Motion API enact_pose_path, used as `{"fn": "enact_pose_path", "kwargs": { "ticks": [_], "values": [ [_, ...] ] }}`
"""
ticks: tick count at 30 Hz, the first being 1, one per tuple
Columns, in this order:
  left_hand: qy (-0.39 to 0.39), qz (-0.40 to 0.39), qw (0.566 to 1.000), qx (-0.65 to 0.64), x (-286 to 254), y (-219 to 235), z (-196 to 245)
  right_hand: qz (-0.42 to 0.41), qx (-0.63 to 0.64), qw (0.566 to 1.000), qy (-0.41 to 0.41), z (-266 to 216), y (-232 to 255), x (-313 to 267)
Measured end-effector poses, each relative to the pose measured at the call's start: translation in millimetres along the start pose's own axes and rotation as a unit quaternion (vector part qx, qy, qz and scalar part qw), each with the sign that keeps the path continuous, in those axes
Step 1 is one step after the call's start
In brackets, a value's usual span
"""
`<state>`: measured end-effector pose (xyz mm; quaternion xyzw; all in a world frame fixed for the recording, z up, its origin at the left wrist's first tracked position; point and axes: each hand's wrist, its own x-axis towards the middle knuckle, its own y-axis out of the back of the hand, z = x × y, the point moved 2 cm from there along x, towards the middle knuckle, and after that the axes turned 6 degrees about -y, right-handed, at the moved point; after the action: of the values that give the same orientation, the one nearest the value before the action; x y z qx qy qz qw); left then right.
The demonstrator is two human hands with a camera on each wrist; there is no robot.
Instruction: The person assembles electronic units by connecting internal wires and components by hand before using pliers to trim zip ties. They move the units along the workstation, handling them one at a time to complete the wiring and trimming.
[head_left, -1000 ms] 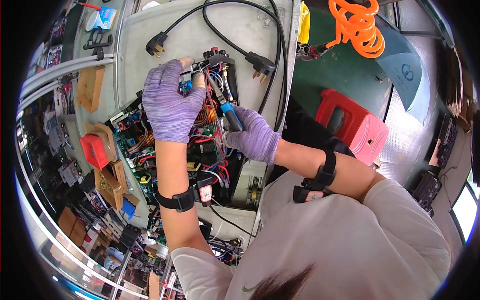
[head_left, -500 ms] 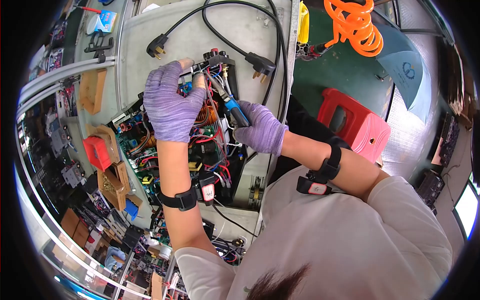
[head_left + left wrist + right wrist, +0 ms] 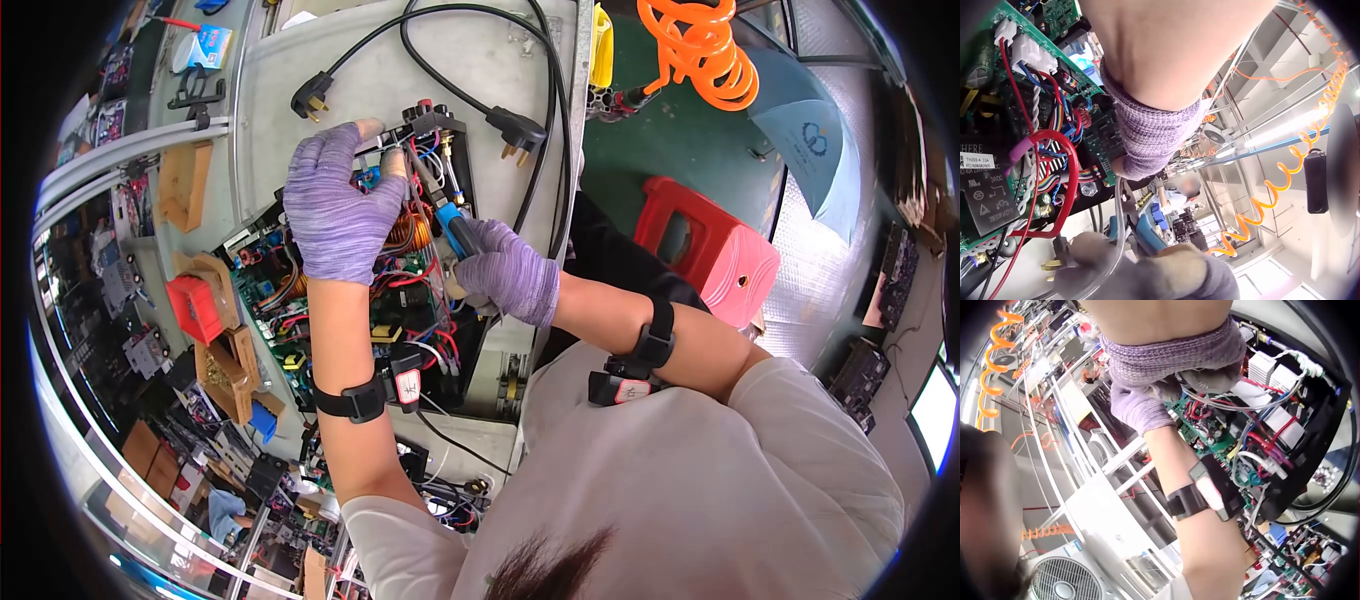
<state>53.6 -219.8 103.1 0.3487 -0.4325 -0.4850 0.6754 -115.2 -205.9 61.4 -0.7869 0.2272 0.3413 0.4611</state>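
An opened electronics unit (image 3: 410, 290), packed with circuit boards and coloured wires, lies on the bench. My left hand (image 3: 340, 215), in a purple knit glove with pale fingertips, grips the unit's far end panel (image 3: 375, 143), thumb on the inner side and fingers beyond it. My right hand (image 3: 510, 272), gloved alike, holds pliers (image 3: 452, 222) with blue-and-black handles. Their metal nose reaches in beside the left thumb, close to the end panel; the very tip is hidden. In the right wrist view, the glove cuff (image 3: 1172, 359) covers most of the grip.
Black power cords with a plug (image 3: 516, 130) lie across the bench beyond the unit. A red bin (image 3: 194, 308) and cardboard boxes (image 3: 225, 375) stand to the left. On the right are a red stool (image 3: 710, 250) and a coiled orange hose (image 3: 700, 50).
My right hand and the pliers' handles swung outward to the right, then came back in toward the unit. The left hand stays on the end panel.
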Motion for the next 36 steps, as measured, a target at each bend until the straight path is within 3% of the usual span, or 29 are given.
{"fn": "enact_pose_path", "kwargs": {
  "ticks": [3, 6, 9, 17, 24, 27, 32, 36],
  "values": [
    [0.003, 0.002, 1.0, -0.003, 0, 1, -2, 0.061, -0.068, 0.989, 0.116, 12, 4, 18],
    [-0.009, 0.003, 1.0, -0.007, -3, -1, -8, 0.061, -0.089, 0.99, 0.092, 12, 6, 17],
    [-0.029, 0.008, 0.999, -0.028, -5, -1, -13, 0.065, -0.065, 0.987, 0.133, 15, 8, 19],
    [-0.025, -0.006, 0.999, -0.024, -4, 5, -6, 0.095, -0.18, 0.973, 0.112, 9, 14, 10],
    [-0.11, 0.027, 0.993, 0.028, -2, 1, -10, 0.144, -0.261, 0.95, 0.093, 7, 20, 12],
    [-0.114, 0.02, 0.992, 0.041, -3, 1, -11, 0.123, -0.238, 0.955, 0.131, 16, 22, 22],
    [-0.137, 0.032, 0.988, 0.054, -6, -3, -14, 0.133, -0.22, 0.96, 0.11, 12, 19, 21],
    [-0.113, 0.024, 0.992, 0.052, -7, -4, -12, 0.128, -0.218, 0.962, 0.099, 8, 19, 18]
  ]
}}
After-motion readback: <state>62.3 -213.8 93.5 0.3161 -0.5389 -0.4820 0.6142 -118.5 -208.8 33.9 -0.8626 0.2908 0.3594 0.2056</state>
